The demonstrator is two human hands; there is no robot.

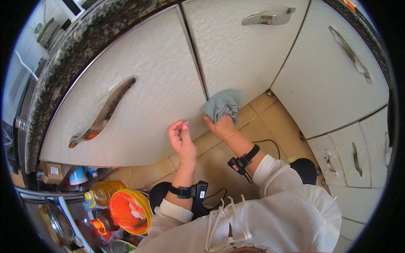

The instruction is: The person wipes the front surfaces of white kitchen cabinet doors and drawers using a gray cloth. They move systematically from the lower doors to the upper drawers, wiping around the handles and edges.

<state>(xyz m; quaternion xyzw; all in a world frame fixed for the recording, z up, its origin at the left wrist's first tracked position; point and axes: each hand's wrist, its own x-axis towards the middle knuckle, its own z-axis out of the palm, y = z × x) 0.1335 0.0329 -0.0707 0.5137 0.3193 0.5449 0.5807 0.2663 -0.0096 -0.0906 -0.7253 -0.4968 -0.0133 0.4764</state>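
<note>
My right hand (223,128) grips a bunched grey-blue cloth (224,103), whose folds hide most of the fingertips. The cloth lies over the lower end of the dark seam between two white cabinet doors. In front of the left door (148,88) is my left hand (182,140), fingers loosely curled and nothing held. Whether its fingertips touch the door I cannot tell. The middle door (243,50) carries a wavy chrome handle (269,17) near its top. A similar, longer handle (102,114) crosses the left door.
Tiled floor (269,126) runs below the doors, with a black cable (277,148) on it. At lower left stand a yellow bin (148,202) with a red liner and an oil bottle (102,193). A granite countertop edge (69,57) overhangs the doors. Drawers (345,158) flank the right.
</note>
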